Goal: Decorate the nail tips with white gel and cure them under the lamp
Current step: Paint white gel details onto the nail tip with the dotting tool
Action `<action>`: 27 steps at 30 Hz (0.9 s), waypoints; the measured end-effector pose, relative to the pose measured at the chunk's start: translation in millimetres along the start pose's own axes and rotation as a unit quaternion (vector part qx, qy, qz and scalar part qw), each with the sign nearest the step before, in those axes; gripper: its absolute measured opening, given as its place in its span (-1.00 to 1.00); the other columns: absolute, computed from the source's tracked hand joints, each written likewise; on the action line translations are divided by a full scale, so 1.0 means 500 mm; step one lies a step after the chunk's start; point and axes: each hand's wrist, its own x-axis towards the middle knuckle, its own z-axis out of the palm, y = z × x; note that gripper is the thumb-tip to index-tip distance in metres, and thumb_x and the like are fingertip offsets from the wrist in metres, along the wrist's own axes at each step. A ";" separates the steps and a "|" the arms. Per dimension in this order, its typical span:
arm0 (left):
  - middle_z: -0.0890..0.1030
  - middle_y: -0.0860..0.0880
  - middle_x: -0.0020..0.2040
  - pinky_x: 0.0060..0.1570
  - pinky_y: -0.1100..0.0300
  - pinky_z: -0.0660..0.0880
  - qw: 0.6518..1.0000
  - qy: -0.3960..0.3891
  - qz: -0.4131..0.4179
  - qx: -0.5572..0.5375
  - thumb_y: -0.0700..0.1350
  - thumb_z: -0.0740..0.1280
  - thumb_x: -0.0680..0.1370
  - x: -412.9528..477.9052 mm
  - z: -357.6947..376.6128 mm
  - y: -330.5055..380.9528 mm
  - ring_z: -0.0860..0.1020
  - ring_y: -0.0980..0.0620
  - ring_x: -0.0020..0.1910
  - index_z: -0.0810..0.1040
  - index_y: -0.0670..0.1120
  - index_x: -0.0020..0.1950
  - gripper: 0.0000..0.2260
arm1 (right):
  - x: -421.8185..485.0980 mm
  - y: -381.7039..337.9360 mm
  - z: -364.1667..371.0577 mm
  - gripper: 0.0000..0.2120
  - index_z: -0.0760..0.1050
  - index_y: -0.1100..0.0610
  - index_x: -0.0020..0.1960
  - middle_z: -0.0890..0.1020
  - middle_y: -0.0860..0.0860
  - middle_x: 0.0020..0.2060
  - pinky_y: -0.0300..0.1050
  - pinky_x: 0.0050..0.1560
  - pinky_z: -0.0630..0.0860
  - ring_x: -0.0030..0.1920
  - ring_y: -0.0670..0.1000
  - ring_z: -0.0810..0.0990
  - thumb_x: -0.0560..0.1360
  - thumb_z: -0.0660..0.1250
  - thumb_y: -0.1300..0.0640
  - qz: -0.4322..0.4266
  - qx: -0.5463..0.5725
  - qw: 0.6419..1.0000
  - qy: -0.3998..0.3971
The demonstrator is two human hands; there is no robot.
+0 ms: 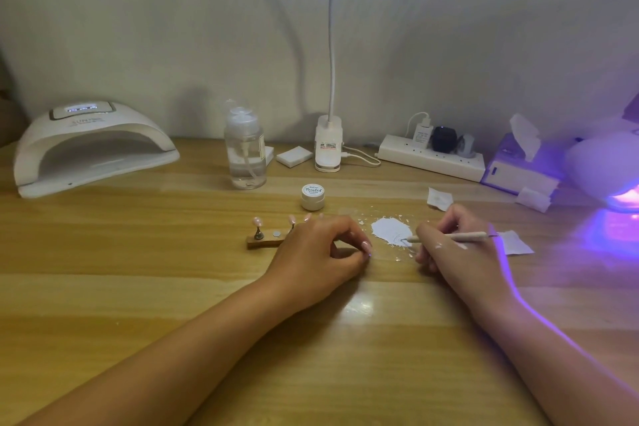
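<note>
The person's right hand (449, 245) grips a slim gel brush (463, 236) like a pen. The brush tip sits in the white gel smear (389, 230), which is spread straight on the wooden table (173, 287) just left of that hand, in the gap between the two hands. White flecks lie scattered round the smear, and a couple of white dabs mark the back of the right hand.

The left hand (321, 252) rests on the table with its fingers curled and its thumb and forefinger drawn together; whether they pinch something small I cannot tell. That hand covers the right end of the wooden nail tip stand (264, 241), so only the left part shows. Pink nail tips (257, 221) on stems poke up just beyond the knuckles.

Just beyond the gap between the hands stands the closed gel jar (313, 196). Farther back, beyond the left hand, are a clear pump bottle (245, 152), a white block (294, 156) and a clip-on desk lamp (328, 145). Well off to the left sits a big white curing lamp (93, 145) with its display lit.

Beyond the right hand lie a paper wipe (440, 198), a power strip (432, 157) and a tissue box (518, 166). Another wipe (515, 243) lies just right of the brush's end. At far right a small lamp (608, 162) glows purple, washing the right forearm.
</note>
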 end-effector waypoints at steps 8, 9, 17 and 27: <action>0.58 0.29 -0.16 -0.12 0.24 0.30 0.998 0.002 0.022 0.063 -0.07 0.42 0.50 -0.002 0.004 0.004 0.42 0.45 -0.25 0.60 0.16 -0.12 -0.90 | 0.001 0.000 -0.002 -0.84 0.38 0.13 -0.30 0.65 0.05 -0.49 -0.02 -0.18 0.47 -0.32 -0.02 0.56 0.38 0.35 0.21 -0.005 0.028 0.999 0.023; 0.56 0.28 -0.17 -0.12 0.24 0.30 0.997 0.003 0.024 0.067 -0.07 0.43 0.49 -0.002 0.004 0.004 0.42 0.45 -0.24 0.59 0.16 -0.13 -0.89 | 0.001 0.000 -0.002 -0.84 0.38 0.13 -0.29 0.65 0.05 -0.48 -0.03 -0.18 0.45 -0.31 -0.01 0.55 0.39 0.35 0.21 -0.009 0.031 0.999 0.025; 0.59 0.25 -0.21 -0.20 0.46 0.23 0.998 0.008 0.036 0.053 -0.14 0.44 0.48 -0.003 0.000 0.006 0.43 0.47 -0.30 0.61 0.08 -0.15 -0.88 | -0.038 -0.046 0.011 -0.71 0.43 0.08 -0.06 0.70 0.06 -0.35 -0.28 -0.51 0.43 -0.47 -0.08 0.59 0.51 0.42 -0.11 -0.020 0.146 0.989 0.005; 0.54 0.33 -0.29 -0.21 0.33 0.26 0.998 0.011 0.028 0.054 -0.17 0.43 0.45 -0.001 -0.001 0.005 0.45 0.42 -0.31 0.55 0.16 -0.22 -0.79 | -0.061 -0.048 0.043 -0.66 0.32 0.03 -0.43 0.50 0.09 -0.58 -0.29 -0.60 0.29 -0.60 -0.06 0.37 0.42 0.32 0.30 0.035 0.193 0.980 -0.038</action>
